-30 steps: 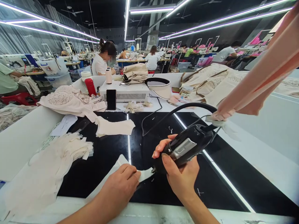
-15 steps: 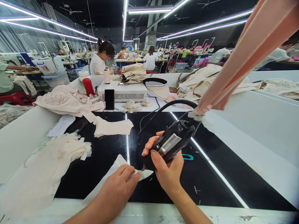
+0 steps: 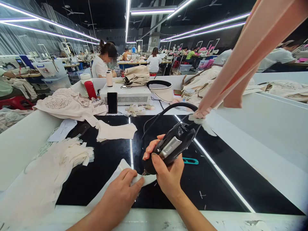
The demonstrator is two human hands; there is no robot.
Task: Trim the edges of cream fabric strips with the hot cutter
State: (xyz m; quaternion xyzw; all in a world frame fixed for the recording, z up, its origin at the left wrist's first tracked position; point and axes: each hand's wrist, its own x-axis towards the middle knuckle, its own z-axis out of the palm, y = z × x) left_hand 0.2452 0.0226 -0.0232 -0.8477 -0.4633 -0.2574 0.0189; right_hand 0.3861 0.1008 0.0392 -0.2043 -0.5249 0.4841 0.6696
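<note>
My right hand point(image 3: 168, 173) is wrapped around a black corded handheld power tool point(image 3: 172, 147) with a silver plate on its side. The tool tilts down to the left, and its tip meets the edge of a white fabric piece point(image 3: 150, 179). My left hand point(image 3: 122, 189) is closed on that fabric just left of the tip, thumb and fingers pinching it against the black work surface point(image 3: 79, 183). Part of the cloth is hidden under my left hand and wrist. A pink fabric strap point(image 3: 231, 70) rises from the tool's back end to the upper right.
Stacked cream fabric pieces point(image 3: 57, 170) lie at left, near a lace-cupped bra point(image 3: 64, 102). A flat cream piece point(image 3: 116, 131) lies farther back. A teal tool point(image 3: 191, 161) sits right of my hand. Behind stand a phone point(image 3: 112, 102), a white box point(image 3: 130, 96) and a visor point(image 3: 160, 90).
The power tool and my right hand have shifted slightly left along the fabric edge, and the strap's lower end moved with them. My left hand stays almost in place.
</note>
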